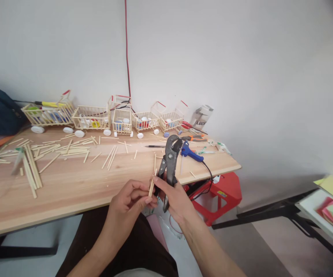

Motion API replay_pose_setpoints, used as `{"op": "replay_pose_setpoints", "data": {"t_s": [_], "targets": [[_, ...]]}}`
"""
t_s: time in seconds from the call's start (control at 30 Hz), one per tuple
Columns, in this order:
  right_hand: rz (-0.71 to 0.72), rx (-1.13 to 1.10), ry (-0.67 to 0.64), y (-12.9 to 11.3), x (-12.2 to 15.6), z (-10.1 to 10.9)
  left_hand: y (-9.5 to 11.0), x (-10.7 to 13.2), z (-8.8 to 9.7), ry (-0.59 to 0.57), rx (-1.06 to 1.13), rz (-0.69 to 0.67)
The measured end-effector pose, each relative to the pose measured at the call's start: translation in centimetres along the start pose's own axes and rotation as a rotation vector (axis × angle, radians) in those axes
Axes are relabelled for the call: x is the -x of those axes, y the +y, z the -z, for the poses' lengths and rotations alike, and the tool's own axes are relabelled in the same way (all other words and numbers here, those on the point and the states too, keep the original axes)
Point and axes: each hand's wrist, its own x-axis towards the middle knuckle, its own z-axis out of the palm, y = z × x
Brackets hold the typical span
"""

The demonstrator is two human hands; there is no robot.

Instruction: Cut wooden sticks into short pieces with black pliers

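Observation:
Just over the table's front edge, my left hand (127, 204) pinches short wooden sticks (151, 187) between thumb and fingers. My right hand (178, 200) is wrapped round the handles of a black pipe cutter (170, 163), its jaws pointing up and away from me. The right thumb tip touches the sticks beside the cutter's handle. How many sticks are in the pinch I cannot tell. Beyond the cutter's head lies a blue glue gun (191, 153) with a black cord. More loose sticks (111, 157) lie on the wooden table (76, 188) to the left.
Several small stick-built carts (91, 117) with white wheels stand along the wall. Orange-handled pliers (193, 137), a black pen (154, 146) and a box (202, 117) are at the back right. A red stool (226, 196) stands below the table. A dark blue bag (0, 109) sits far left.

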Motion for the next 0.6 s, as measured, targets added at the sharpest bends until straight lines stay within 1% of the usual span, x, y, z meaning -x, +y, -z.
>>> {"op": "replay_pose_setpoints", "data": {"t_s": [0.1, 0.17, 0.23, 0.33, 0.4, 0.43, 0.47, 0.53, 0.57, 0.6], "targets": [[0.011, -0.012, 0.016, -0.1, 0.1, -0.1, -0.2, 0.3, -0.1, 0.068, -0.095, -0.056], [0.016, -0.005, 0.009, -0.1, 0.1, -0.1, -0.4, 0.5, 0.0, 0.091, -0.173, -0.102], [0.006, -0.005, 0.017, 0.0, 0.2, -0.1, -0.6, 0.6, 0.3, 0.076, -0.228, -0.131], [-0.006, -0.008, 0.052, 0.1, 0.2, 0.1, -0.8, 0.8, 0.9, -0.001, -0.279, -0.139], [0.007, -0.007, 0.097, -0.1, 0.2, 0.3, -0.4, 0.8, 1.4, -0.027, -0.312, -0.167], [0.022, -0.009, 0.135, -0.3, 0.1, 0.4, 0.1, 0.8, 1.7, -0.016, -0.333, -0.196], [0.044, -0.014, 0.181, -0.6, 0.1, 0.6, 0.9, 0.8, 2.1, 0.016, -0.354, -0.234], [0.082, -0.027, 0.258, -1.3, 0.0, 1.1, 2.8, 1.1, 3.5, 0.130, -0.406, -0.336], [0.095, -0.033, 0.279, -1.7, 0.0, 1.3, 3.8, 1.6, 4.6, 0.214, -0.427, -0.396], [0.098, -0.033, 0.288, -2.0, -0.1, 1.6, 4.7, 2.4, 6.2, 0.305, -0.440, -0.477]]}}
